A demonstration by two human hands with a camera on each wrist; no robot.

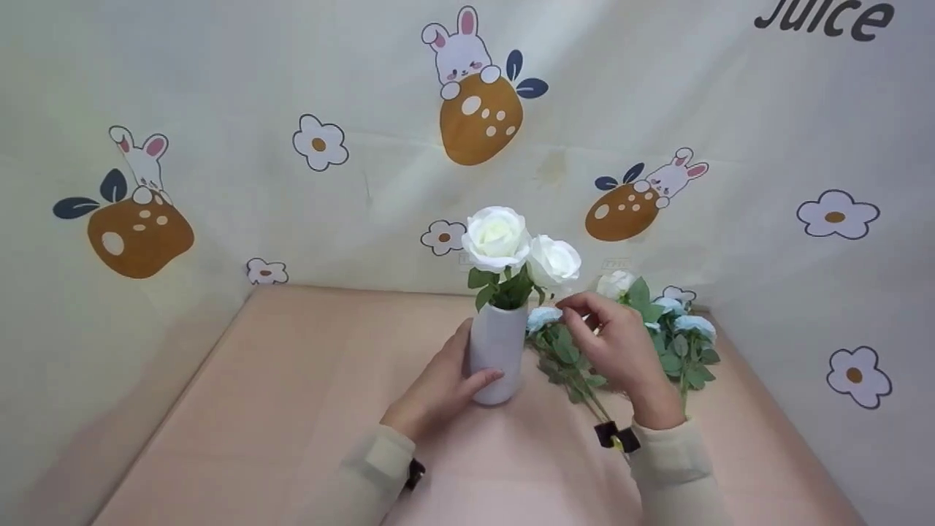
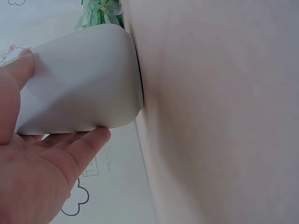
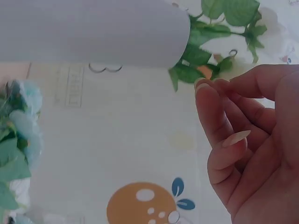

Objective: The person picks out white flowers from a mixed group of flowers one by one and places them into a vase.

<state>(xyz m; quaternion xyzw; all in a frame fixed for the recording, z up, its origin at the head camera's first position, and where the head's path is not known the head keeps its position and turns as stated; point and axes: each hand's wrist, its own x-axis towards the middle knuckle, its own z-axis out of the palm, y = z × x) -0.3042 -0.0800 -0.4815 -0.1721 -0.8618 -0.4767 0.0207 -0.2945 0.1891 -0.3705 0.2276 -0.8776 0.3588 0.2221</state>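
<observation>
A white vase (image 1: 498, 351) stands slightly tilted, with two white roses in it: a front rose (image 1: 495, 237) and a lower right rose (image 1: 555, 261). My left hand (image 1: 438, 387) grips the vase from the left, thumb across its front; the left wrist view shows fingers (image 2: 88, 151) beneath the vase wall (image 2: 84, 84). To the right of the vase mouth is my right hand (image 1: 621, 347), fingers loosely bent and thumb tip close to the index tip. In the right wrist view, its fingertips (image 3: 203, 88) lie in front of green rose leaves (image 3: 191, 70); I see nothing held.
Pale blue flowers (image 1: 694, 329) and another white rose (image 1: 616, 283) lie at the back right of the pinkish table (image 1: 292, 409). Black clips (image 1: 617, 436) are by the right wrist. A printed cloth (image 1: 365, 197) hangs behind the table's far edge.
</observation>
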